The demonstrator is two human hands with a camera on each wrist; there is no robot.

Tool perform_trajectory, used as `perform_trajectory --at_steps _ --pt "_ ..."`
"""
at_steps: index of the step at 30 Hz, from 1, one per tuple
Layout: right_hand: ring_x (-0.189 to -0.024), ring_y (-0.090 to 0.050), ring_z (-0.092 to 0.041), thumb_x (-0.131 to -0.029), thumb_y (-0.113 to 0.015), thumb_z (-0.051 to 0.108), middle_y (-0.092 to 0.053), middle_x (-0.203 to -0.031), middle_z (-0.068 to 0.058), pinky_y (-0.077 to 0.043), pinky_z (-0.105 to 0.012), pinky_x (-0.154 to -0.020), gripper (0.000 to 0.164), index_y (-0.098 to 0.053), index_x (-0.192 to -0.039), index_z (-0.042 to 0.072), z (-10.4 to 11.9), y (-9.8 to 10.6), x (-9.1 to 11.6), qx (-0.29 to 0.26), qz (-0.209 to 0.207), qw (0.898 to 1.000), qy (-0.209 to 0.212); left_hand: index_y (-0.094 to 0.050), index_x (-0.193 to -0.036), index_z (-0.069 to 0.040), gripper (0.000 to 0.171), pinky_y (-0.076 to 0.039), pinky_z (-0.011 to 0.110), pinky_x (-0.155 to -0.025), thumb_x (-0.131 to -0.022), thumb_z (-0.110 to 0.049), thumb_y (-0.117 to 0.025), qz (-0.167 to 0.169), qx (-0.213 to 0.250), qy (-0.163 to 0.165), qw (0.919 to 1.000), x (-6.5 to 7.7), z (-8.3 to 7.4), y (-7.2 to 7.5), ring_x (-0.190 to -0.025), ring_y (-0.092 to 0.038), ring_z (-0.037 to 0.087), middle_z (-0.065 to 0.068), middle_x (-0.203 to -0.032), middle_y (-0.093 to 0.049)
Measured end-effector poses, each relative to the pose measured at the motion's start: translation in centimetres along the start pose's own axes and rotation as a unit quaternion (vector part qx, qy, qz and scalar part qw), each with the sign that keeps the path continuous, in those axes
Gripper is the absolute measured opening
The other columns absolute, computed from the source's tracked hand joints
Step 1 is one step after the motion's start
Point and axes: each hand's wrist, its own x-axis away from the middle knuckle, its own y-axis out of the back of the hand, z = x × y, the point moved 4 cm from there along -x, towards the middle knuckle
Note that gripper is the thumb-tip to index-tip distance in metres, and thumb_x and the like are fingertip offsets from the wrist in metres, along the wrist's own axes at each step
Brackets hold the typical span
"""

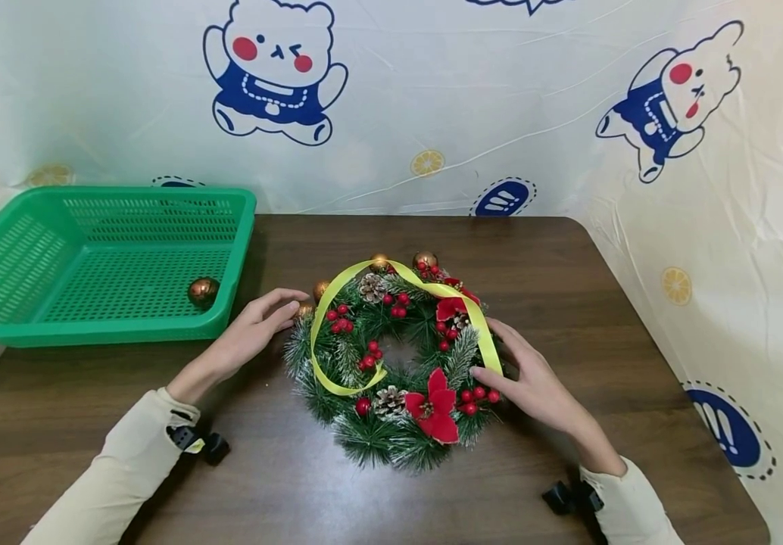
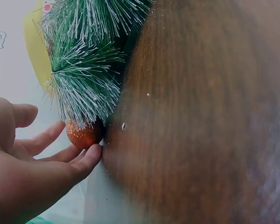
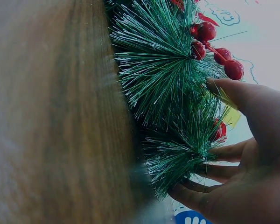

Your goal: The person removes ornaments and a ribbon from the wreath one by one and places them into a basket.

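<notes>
Wreath (image 1: 371, 437) lies flat on table (image 1: 262, 469), yellow ribbon (image 1: 442, 290) looped across its top. Left hand (image 1: 253, 328), fingers loosely bent, touches glittery ball (image 2: 83, 135) at left edge; right hand (image 1: 534, 378) spread wide at opposite rim. Two-sided contact probably steadies it against sliding.

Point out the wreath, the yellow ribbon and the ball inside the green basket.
Wreath (image 1: 371, 437): head view, on the frosted greenery of its near edge.
Yellow ribbon (image 1: 441, 290): head view, on its far stretch.
Bronze ball (image 1: 204, 292): head view, middle of its visible surface.
</notes>
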Motion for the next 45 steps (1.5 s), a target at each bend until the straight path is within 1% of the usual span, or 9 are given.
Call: perform_trajectory --at_steps 3,6,9,12,16,22,26,33,45 --pt "-0.137 -0.045 -0.028 -0.091 -0.072 0.043 -0.034 -0.156 -0.001 -0.041 -0.053 -0.107 0.077 -0.033 -0.155 0.025 0.0 0.0 0.0 0.001 0.002 1.0 0.0 -0.046 -0.142 -0.001 0.043 -0.042 0.047 -0.107 -0.108 -0.026 -0.046 0.005 0.02 0.001 0.9998 0.1 0.1 0.0 -0.133 -0.046 0.032 0.019 -0.145 -0.045" --pt "-0.137 -0.045 -0.028 -0.091 -0.072 0.042 -0.035 -0.156 -0.001 -0.042 -0.053 -0.107 0.077 -0.032 -0.155 0.025 0.0 -0.1 -0.1 0.001 0.003 1.0 0.0 -0.047 -0.141 -0.001 0.041 -0.047 0.041 -0.103 -0.107 -0.023 -0.049 0.005 0.019 -0.003 0.9998 0.2 0.3 0.0 -0.129 -0.05 0.031 0.018 -0.143 -0.048" --pt "-0.137 -0.044 -0.028 -0.091 -0.072 0.042 -0.034 -0.156 -0.002 -0.042 -0.053 -0.106 0.077 -0.032 -0.155 0.024 0.0 -0.1 -0.1 0.001 0.003 1.0 -0.002 -0.052 -0.139 -0.002 0.039 -0.052 0.031 -0.096 -0.104 -0.021 -0.054 0.002 0.001 -0.011 0.9999 0.1 0.3 0.0 -0.123 -0.054 0.029 0.017 -0.139 -0.054" --pt "-0.137 -0.044 -0.029 -0.091 -0.072 0.043 -0.034 -0.156 -0.003 -0.043 -0.054 -0.106 0.078 -0.032 -0.155 0.023 0.0 0.0 0.0 0.003 0.002 1.0 -0.005 -0.056 -0.135 -0.004 0.036 -0.05 0.023 -0.089 -0.102 -0.019 -0.059 -0.001 -0.021 -0.02 0.9996 0.1 0.2 0.1 -0.12 -0.055 0.028 0.015 -0.134 -0.058" --pt "-0.137 -0.044 -0.029 -0.091 -0.072 0.043 -0.034 -0.156 -0.003 -0.042 -0.054 -0.106 0.078 -0.032 -0.155 0.022 0.0 0.1 -0.1 0.007 0.001 1.0 -0.006 -0.06 -0.132 -0.006 0.034 -0.047 0.019 -0.087 -0.1 -0.019 -0.062 -0.01 -0.039 -0.025 0.9989 0.1 0.1 0.2 -0.119 -0.056 0.027 0.014 -0.13 -0.061" --pt "-0.136 -0.045 -0.03 -0.091 -0.072 0.043 -0.034 -0.156 -0.004 -0.044 -0.054 -0.105 0.078 -0.032 -0.155 0.022 0.0 0.3 -0.1 0.009 0.001 1.0 -0.006 -0.06 -0.129 -0.005 0.033 -0.046 0.02 -0.088 -0.098 -0.015 -0.064 -0.021 -0.049 -0.028 0.9982 0.0 -0.4 0.3 -0.118 -0.057 0.027 0.013 -0.127 -0.063" --pt "-0.136 -0.045 -0.031 -0.091 -0.072 0.043 -0.034 -0.156 -0.005 -0.044 -0.053 -0.104 0.078 -0.032 -0.155 0.021 0.0 0.2 0.0 0.007 0.001 1.0 -0.008 -0.061 -0.128 -0.003 0.033 -0.048 0.02 -0.085 -0.097 -0.014 -0.066 -0.031 -0.052 -0.035 0.9976 0.2 -0.9 0.3 -0.11 -0.059 0.027 0.014 -0.12 -0.064" --pt "-0.137 -0.044 -0.032 -0.092 -0.071 0.043 -0.033 -0.157 -0.005 -0.043 -0.054 -0.105 0.078 -0.032 -0.155 0.021 -0.2 0.0 0.2 0.003 0.001 1.0 -0.011 -0.063 -0.123 -0.001 0.034 -0.051 0.018 -0.081 -0.094 -0.018 -0.071 -0.059 -0.057 -0.036 0.996 0.5 -1.5 0.5 -0.105 -0.064 0.029 0.014 -0.113 -0.065" --pt "-0.139 -0.042 -0.031 -0.092 -0.07 0.043 -0.033 -0.157 -0.005 -0.041 -0.055 -0.107 0.077 -0.032 -0.155 0.022 -0.2 0.0 0.2 0.002 0.003 1.0 -0.013 -0.064 -0.12 -0.003 0.034 -0.054 0.024 -0.081 -0.094 -0.024 -0.072 -0.079 -0.081 -0.059 0.9919 0.6 -1.9 0.6 -0.096 -0.064 0.024 0.01 -0.111 -0.065"
